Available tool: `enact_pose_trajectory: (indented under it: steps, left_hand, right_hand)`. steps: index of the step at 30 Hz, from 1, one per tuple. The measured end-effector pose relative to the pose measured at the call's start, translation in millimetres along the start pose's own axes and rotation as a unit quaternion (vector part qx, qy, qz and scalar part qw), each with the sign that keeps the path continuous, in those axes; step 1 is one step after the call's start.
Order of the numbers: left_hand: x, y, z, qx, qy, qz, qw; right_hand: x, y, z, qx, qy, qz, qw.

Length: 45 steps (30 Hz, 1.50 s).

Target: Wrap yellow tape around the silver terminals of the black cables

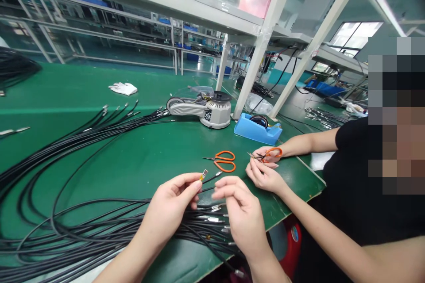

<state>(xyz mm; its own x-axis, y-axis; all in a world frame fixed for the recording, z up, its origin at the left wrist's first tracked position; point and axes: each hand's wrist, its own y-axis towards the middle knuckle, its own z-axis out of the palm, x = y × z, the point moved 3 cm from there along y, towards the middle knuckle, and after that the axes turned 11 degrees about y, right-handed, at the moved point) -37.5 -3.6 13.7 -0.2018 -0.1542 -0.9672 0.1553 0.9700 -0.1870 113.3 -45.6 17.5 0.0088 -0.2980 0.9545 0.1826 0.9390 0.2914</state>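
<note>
1. Our left grip (169, 208) is closed, pinching a metal cable terminal (203, 176) between the fingertips, raised above the green surface (142, 168), apparently to keep the end exposed for inspection.
2. Our right grip (244, 216) is open, fingers loosely curled, empty, just above the loose black cables (99, 234).
3. Orange scissors (216, 157) lie between us and a co-worker's hand (264, 177), seemingly within reach of both.

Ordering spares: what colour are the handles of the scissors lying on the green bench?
The scissors have orange handles, best seen in the head view.
</note>
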Motion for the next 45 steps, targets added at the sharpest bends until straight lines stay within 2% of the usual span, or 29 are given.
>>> enact_pose_trajectory:
  steps: [2,7,9,12,15,18,23,27,31,35,37,39,41,43,45]
  left_hand:
    - [1.2,1.0,0.5,0.020,-0.020,0.000,1.000]
    - [0.4,0.8,0.6,0.037,-0.017,0.013,0.999]
    - [-1.6,-0.1,0.9,0.025,0.008,0.033,0.999]
    - [-5.6,-3.3,1.6,-0.033,0.053,0.116,0.991]
    - [-6.1,-8.7,3.4,-0.095,0.098,0.208,0.969]
    - [-2.7,-13.2,5.3,-0.128,0.136,0.273,0.944]
    - [0.1,-17.5,5.0,-0.188,0.225,0.370,0.882]
    - [-0.4,-17.9,5.1,-0.211,0.283,0.429,0.832]
    - [0.6,-18.3,4.5,-0.221,0.300,0.445,0.814]
    - [2.3,-20.3,4.5,-0.219,0.299,0.438,0.819]
    - [1.5,-20.3,3.8,-0.217,0.285,0.421,0.833]
    - [-0.2,-17.4,2.1,-0.200,0.259,0.368,0.870]
    - [-2.1,-12.2,0.5,-0.157,0.224,0.285,0.919]
    - [-3.9,-7.1,0.0,-0.099,0.197,0.203,0.954]
    - [-5.8,-3.9,0.4,-0.051,0.184,0.152,0.970]
  right_hand:
    - [3.9,-1.7,0.0,0.010,-0.021,-0.034,0.999]
    - [0.3,0.3,7.0,0.015,-0.036,0.002,0.999]
    - [-4.1,0.4,12.5,-0.018,-0.025,0.001,1.000]
    - [-10.9,-1.3,21.1,-0.064,0.016,-0.012,0.998]
    - [-14.8,-3.2,27.1,-0.090,0.044,-0.013,0.995]
    - [-15.8,-4.0,30.7,-0.112,0.039,-0.011,0.993]
    - [-18.2,-5.3,37.0,-0.150,0.011,-0.019,0.989]
    - [-20.2,-5.8,42.1,-0.163,-0.002,-0.034,0.986]
    - [-21.4,-4.2,45.0,-0.155,-0.002,-0.053,0.986]
    - [-18.9,-1.1,45.5,-0.133,-0.006,-0.089,0.987]
    - [-16.3,0.2,44.0,-0.123,-0.010,-0.106,0.987]
    - [-13.7,1.2,40.8,-0.100,-0.019,-0.121,0.988]
    - [-11.9,2.2,34.4,-0.073,-0.026,-0.123,0.989]
    - [-11.3,4.2,24.3,-0.062,-0.022,-0.094,0.993]
    - [-11.6,7.8,13.8,-0.049,-0.007,-0.031,0.998]
